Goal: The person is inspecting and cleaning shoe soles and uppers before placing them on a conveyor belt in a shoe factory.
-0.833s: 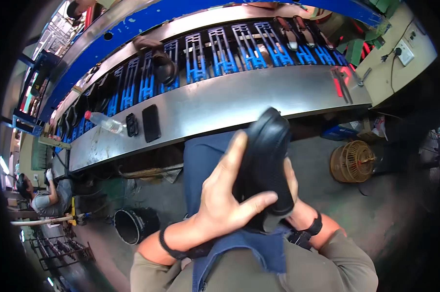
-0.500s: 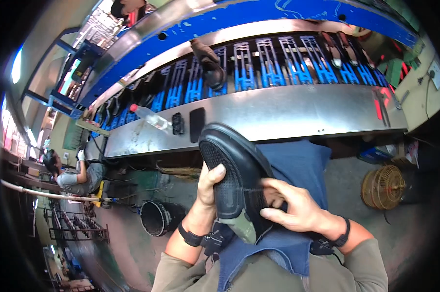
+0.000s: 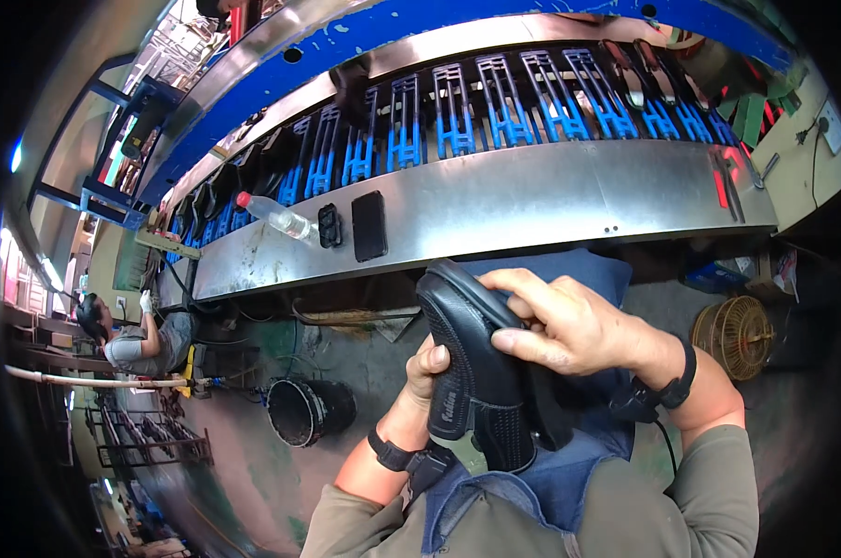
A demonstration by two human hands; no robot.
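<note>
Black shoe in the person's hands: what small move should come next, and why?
Probably a short slide of the right hand along the edge of the black shoe, toward the person's body: its thumb and fingers hold that edge near the far end, while the left hand grips the opposite side and could steady it.

The shoe (image 3: 484, 358) is of black leather-like material, softly glossy, with rougher stitched parts. The worktop (image 3: 532, 206) is smooth, shiny metal. The bottle (image 3: 279, 218) looks clear plastic; the apron (image 3: 583, 268), matt cloth; the beam (image 3: 397, 48), chipped paint.
</note>
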